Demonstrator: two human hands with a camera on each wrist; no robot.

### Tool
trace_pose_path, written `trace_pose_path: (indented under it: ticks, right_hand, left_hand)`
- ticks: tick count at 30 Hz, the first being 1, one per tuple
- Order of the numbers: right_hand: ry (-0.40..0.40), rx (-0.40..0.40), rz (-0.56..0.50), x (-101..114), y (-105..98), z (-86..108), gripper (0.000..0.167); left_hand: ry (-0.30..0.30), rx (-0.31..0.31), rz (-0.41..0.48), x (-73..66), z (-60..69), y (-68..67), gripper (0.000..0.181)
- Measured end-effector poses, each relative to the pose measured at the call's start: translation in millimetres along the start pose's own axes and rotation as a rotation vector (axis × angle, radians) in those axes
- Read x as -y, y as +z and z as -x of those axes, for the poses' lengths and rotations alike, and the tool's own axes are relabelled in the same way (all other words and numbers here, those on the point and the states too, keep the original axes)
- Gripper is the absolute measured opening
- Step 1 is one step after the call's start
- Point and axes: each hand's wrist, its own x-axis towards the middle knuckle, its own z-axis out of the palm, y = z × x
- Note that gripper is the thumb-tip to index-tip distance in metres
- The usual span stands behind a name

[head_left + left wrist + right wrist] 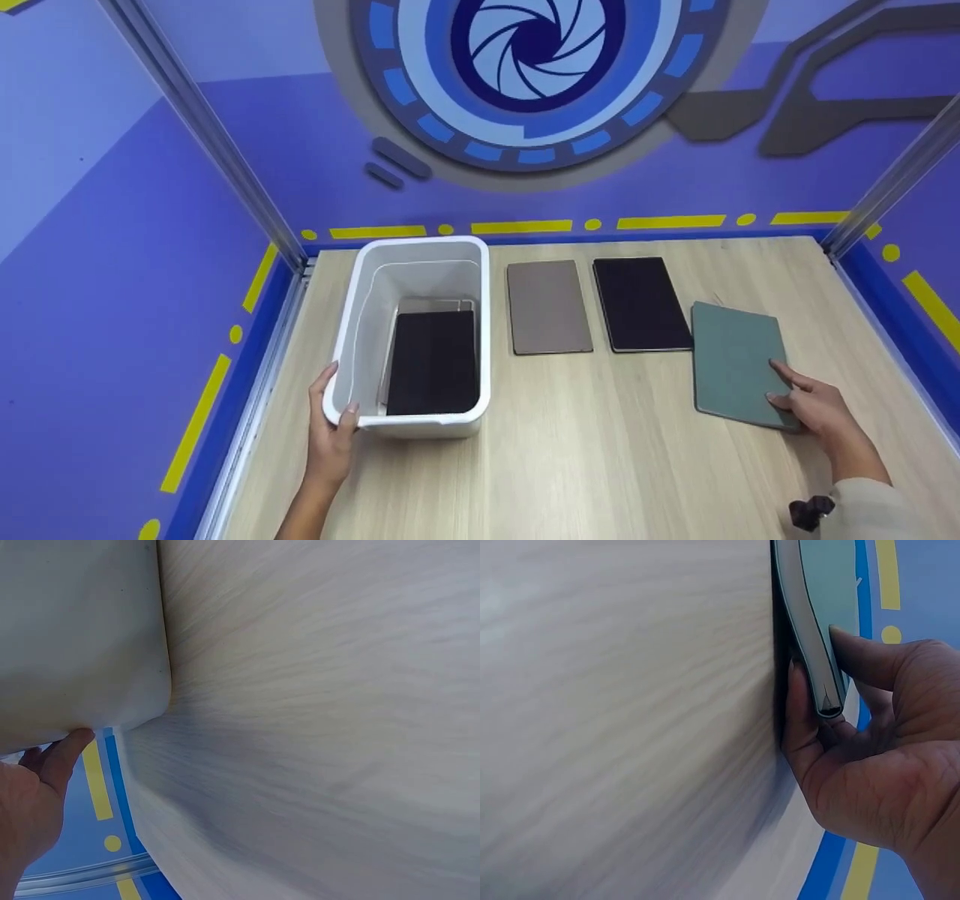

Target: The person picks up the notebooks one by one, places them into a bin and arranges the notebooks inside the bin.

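Observation:
My left hand [330, 442] holds the near left corner of a white plastic bin [486, 337], its thumb at the near rim and its fingers along the left side. In the left wrist view the fingertips touch the bin's outer wall [82, 637]. A black notebook [433, 364] lies inside the bin. On the right, my right hand [817, 405] pinches the near right corner of a green notebook [739, 360]. The right wrist view shows the notebook's page edge [814, 630] between digits on both covers, and its corner is lifted off the table.
A taupe notebook [549, 307] and another black notebook [641, 304] lie side by side between the bin and the green one. The wooden table [585, 450] is bounded by blue printed walls [262, 150] at the back and sides.

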Motion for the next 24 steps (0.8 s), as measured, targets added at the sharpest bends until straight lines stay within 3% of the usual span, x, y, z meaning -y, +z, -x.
trace_pose_path:
  ticks: [10, 24]
  right_hand:
    - [-0.042, -0.006, 0.054, -0.8, 1.2, 2.9, 0.080]
    - [-0.032, 0.025, -0.025, -2.5, -0.6, 1.4, 0.082]
  left_hand:
    - [-0.005, -0.003, -0.002, -1.3, 3.1, 0.7, 0.067]
    - [-0.030, 0.005, -0.002, -4.3, 1.4, 0.8, 0.067]
